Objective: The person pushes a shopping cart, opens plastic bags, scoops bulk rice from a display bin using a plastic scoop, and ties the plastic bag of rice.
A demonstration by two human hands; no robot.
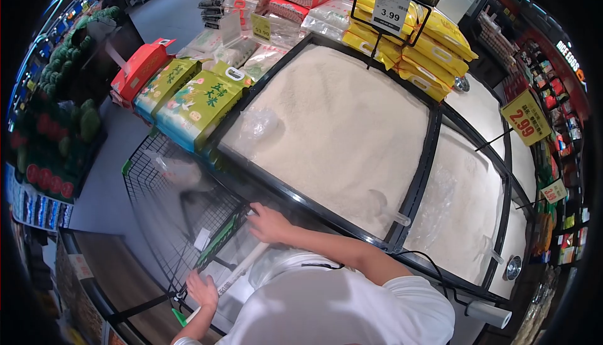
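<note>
A black wire shopping cart (141, 185) stands in front of me, with a pale handle bar (242, 268) close to my body. My left hand (202, 290) lies by the near end of the bar, its fingers spread. At the bar's other end rests my right hand (269, 224), fingers apart and pointing forward over it. Neither hand visibly holds anything else. Inside the cart is a clear plastic bag (179, 172) with pale contents. To the right, a large black-framed bin (339, 131) is filled with white rice, with a clear scoop (392, 215) and a crumpled plastic bag (259, 124) on it.
Green rice bags (204, 103) stand beyond the cart, and yellow bags (427, 53) are stacked behind the bin. A second rice bin (452, 200) adjoins on the right. A wooden-topped counter (103, 269) flanks the cart on the left. A roll (488, 313) sticks out at lower right.
</note>
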